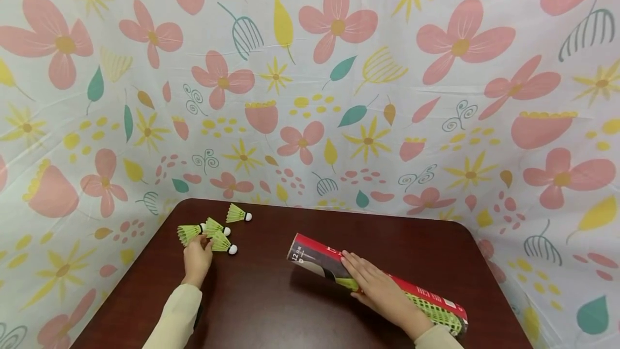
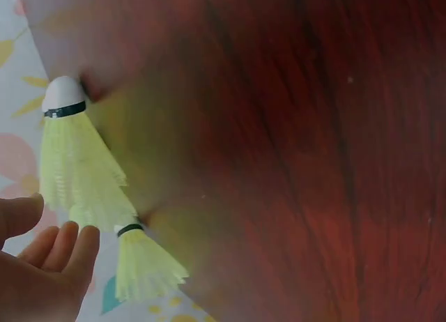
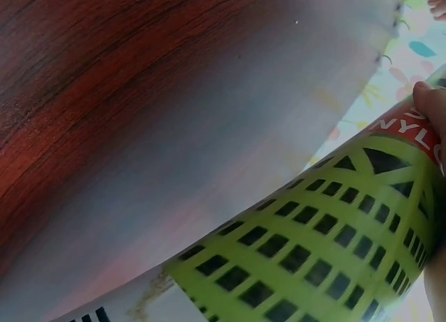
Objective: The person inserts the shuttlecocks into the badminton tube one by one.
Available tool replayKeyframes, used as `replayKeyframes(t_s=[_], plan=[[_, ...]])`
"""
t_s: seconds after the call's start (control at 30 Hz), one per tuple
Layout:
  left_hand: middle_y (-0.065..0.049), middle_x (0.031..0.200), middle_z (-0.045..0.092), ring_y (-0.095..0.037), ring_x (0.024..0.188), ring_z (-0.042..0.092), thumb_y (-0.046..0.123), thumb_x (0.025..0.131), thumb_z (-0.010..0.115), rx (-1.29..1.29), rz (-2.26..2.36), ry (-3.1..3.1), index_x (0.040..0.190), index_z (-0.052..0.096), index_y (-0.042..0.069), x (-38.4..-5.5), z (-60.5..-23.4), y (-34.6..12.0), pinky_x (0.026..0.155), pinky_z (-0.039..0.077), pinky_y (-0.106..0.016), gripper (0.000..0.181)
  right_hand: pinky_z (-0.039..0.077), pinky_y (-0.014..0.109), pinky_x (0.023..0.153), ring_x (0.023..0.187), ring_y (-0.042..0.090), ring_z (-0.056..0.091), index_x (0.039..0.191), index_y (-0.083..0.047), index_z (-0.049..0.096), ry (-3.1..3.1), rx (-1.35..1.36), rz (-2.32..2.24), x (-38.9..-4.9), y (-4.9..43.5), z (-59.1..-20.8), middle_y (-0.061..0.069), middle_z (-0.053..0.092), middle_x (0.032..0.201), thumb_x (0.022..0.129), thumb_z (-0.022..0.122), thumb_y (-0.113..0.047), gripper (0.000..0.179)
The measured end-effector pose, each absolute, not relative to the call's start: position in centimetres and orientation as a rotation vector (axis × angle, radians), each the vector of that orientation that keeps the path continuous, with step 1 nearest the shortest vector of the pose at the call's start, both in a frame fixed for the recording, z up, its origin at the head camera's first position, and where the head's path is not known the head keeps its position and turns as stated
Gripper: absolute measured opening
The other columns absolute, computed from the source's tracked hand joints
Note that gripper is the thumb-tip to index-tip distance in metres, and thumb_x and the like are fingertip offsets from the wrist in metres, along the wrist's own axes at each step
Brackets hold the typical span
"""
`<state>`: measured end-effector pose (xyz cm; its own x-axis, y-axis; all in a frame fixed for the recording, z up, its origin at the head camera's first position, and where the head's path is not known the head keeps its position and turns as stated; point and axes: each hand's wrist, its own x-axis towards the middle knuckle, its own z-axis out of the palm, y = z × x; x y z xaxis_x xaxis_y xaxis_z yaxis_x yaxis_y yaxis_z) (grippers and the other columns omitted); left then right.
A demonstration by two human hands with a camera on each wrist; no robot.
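The left hand's (image 1: 196, 262) grip is parted beside yellow-green shuttlecocks (image 1: 221, 242), far left; the right hand (image 1: 380, 290) grips a shuttlecock tube (image 1: 321, 260).

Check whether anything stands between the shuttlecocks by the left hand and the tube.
Nothing visible does: in the head view, only tabletop shows between the shuttlecocks by the left hand and the tube under the right hand.
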<state>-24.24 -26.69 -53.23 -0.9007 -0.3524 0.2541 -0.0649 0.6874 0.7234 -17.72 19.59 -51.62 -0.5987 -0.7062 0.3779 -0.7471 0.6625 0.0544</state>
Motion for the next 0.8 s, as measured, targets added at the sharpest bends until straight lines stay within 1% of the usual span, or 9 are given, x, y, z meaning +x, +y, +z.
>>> replayKeyframes(t_s=[0.07,0.17,0.23,0.27,0.33,0.43,0.53,0.67,0.8], plan=[[-0.032,0.106,0.060,-0.045,0.095,0.059,0.003,0.093,0.061,0.316,-1.046,-2.519,0.117,0.059,-0.014,-24.4,-53.4,-26.7,0.077,0.049,-0.053,0.029,0.028,0.030,0.111,0.141,0.018,0.031,0.153,-0.009,0.025,-2.519,1.145,0.156,-17.8,19.6,-51.7,0.006,0.026,0.158,0.091,0.057,-0.051,0.081],[-0.028,0.098,0.065,-0.042,0.088,0.062,0.001,0.092,0.062,0.289,-1.025,-2.508,0.110,0.064,-0.012,-24.5,-53.6,-26.7,0.073,0.050,-0.052,0.022,0.011,0.022,0.114,0.141,0.018,0.030,0.153,-0.010,0.024,-2.528,1.141,0.164,-17.9,19.6,-51.8,0.006,0.025,0.158,0.092,0.053,-0.053,0.081],[-0.026,0.095,0.066,-0.040,0.084,0.063,0.000,0.091,0.063,0.275,-1.021,-2.504,0.106,0.066,-0.010,-24.6,-53.8,-26.6,0.071,0.050,-0.051,0.018,0.005,0.018,0.114,0.141,0.018,0.031,0.153,-0.009,0.024,-2.526,1.146,0.180,-17.9,19.6,-51.9,0.008,0.028,0.156,0.092,0.054,-0.053,0.081],[-0.025,0.093,0.067,-0.040,0.082,0.063,0.001,0.090,0.063,0.272,-1.022,-2.501,0.104,0.067,-0.009,-24.7,-53.8,-26.5,0.069,0.050,-0.050,0.016,0.003,0.017,0.114,0.141,0.019,0.031,0.153,-0.009,0.024,-2.529,1.148,0.189,-17.9,19.5,-51.9,0.008,0.028,0.156,0.091,0.056,-0.051,0.081],[-0.025,0.091,0.067,-0.038,0.078,0.062,0.002,0.090,0.064,0.269,-1.020,-2.495,0.100,0.068,-0.007,-24.7,-54.0,-26.4,0.067,0.050,-0.049,0.014,0.002,0.017,0.113,0.140,0.019,0.031,0.153,-0.010,0.023,-2.532,1.150,0.194,-17.9,19.5,-51.8,0.009,0.029,0.156,0.090,0.061,-0.049,0.083],[-0.024,0.090,0.067,-0.035,0.072,0.061,0.003,0.091,0.064,0.272,-1.028,-2.491,0.097,0.069,-0.006,-24.7,-54.1,-26.2,0.061,0.049,-0.046,0.012,0.002,0.016,0.113,0.141,0.018,0.030,0.154,-0.011,0.021,-2.551,1.149,0.212,-17.8,19.4,-51.7,0.008,0.027,0.157,0.086,0.071,-0.041,0.089],[-0.025,0.091,0.068,-0.034,0.070,0.061,0.003,0.091,0.064,0.265,-1.046,-2.491,0.097,0.070,-0.006,-24.7,-54.2,-26.0,0.060,0.049,-0.045,0.012,0.002,0.017,0.114,0.141,0.018,0.029,0.154,-0.010,0.021,-2.559,1.151,0.219,-17.7,19.4,-51.6,0.007,0.026,0.157,0.082,0.077,-0.035,0.095],[-0.025,0.094,0.068,-0.034,0.073,0.062,0.004,0.091,0.065,0.271,-1.073,-2.487,0.097,0.071,-0.005,-24.7,-54.1,-25.6,0.062,0.050,-0.045,0.012,0.002,0.017,0.114,0.142,0.019,0.029,0.154,-0.010,0.020,-2.563,1.154,0.211,-17.6,19.4,-51.6,0.007,0.023,0.158,0.080,0.080,-0.032,0.097],[-0.023,0.094,0.069,-0.032,0.075,0.062,0.005,0.091,0.065,0.289,-1.109,-2.476,0.098,0.071,-0.004,-24.6,-54.0,-25.2,0.062,0.049,-0.042,0.013,0.001,0.017,0.114,0.142,0.019,0.029,0.154,-0.010,0.020,-2.569,1.155,0.222,-17.6,19.4,-51.7,0.006,0.022,0.159,0.079,0.081,-0.030,0.099]])
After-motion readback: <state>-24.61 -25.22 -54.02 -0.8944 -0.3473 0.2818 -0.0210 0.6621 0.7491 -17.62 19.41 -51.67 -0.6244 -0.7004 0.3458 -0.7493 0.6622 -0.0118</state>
